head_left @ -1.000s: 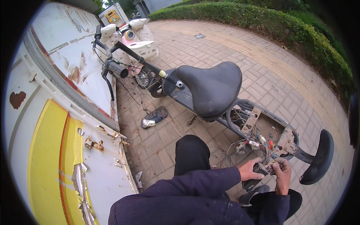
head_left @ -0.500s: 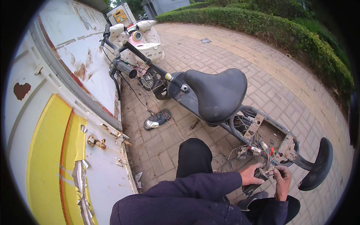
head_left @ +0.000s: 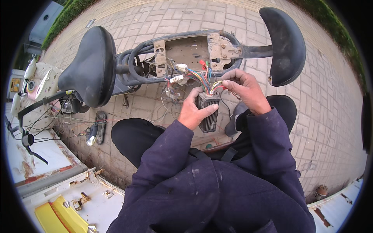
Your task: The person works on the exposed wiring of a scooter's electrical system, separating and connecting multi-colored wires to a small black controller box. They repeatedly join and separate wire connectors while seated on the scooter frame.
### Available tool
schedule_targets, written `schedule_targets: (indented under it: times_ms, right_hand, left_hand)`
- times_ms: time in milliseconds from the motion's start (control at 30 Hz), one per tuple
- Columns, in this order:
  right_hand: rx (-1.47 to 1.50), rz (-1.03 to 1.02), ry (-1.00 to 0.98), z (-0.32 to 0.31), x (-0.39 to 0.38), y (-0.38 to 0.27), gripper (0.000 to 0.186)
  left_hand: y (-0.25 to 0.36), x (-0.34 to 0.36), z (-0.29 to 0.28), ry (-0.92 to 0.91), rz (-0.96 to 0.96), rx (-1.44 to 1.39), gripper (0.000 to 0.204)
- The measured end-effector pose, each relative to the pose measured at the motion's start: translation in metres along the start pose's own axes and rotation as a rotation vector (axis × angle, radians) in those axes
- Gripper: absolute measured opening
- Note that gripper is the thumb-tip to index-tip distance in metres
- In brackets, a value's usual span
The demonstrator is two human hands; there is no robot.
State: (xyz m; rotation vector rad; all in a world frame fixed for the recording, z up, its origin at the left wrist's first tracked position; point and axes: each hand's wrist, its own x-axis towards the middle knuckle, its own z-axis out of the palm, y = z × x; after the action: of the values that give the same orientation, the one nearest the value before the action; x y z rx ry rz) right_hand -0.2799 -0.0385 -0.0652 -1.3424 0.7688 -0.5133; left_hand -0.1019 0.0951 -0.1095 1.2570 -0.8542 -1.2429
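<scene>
My left hand (head_left: 192, 111) is closed around a finned metal controller box (head_left: 209, 123), with the thumb across its front. A bundle of coloured wires (head_left: 204, 80) rises from the top of the box toward the bike frame. Thumb and fingertips of my right hand (head_left: 248, 92) pinch together at thin yellow and red wires beside the box. White plug connectors (head_left: 176, 79) and a red connector (head_left: 202, 63) hang among the wires. Behind them lies the open rear compartment (head_left: 186, 50) of the electric bike.
A black saddle (head_left: 91, 68) stands on the left and a curved black backrest (head_left: 287, 46) on the right. Loose thin cables and a detached lamp unit (head_left: 93, 134) lie on the paving. A rusty white panel (head_left: 89, 198) is at lower left; a hedge (head_left: 66, 23) runs beyond.
My view has swung right and down, bringing the hands near the middle. The left hand keeps its hold on the controller box, and the right hand stays at the wires.
</scene>
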Motion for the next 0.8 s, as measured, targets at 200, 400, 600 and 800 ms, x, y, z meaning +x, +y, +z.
schedule_targets:
  times_ms: [200,400,600,800]
  right_hand:
    - [-0.007,-0.104,0.119,-0.01,-0.004,-0.009,0.019]
    - [-0.179,-0.249,0.124,-0.008,-0.007,-0.007,0.014]
    - [-0.654,-0.611,0.134,0.017,0.0,0.0,0.012]
    - [-0.844,-0.614,0.181,0.021,0.0,0.002,0.017]
  left_hand:
    - [-0.001,0.004,0.002,0.04,0.031,0.085,0.071]
    - [-0.006,0.005,0.003,0.074,0.051,0.125,0.07]
    - [-0.001,0.002,0.006,0.097,0.075,0.21,0.067]
    - [0.001,0.002,0.005,0.15,0.145,0.406,0.07]
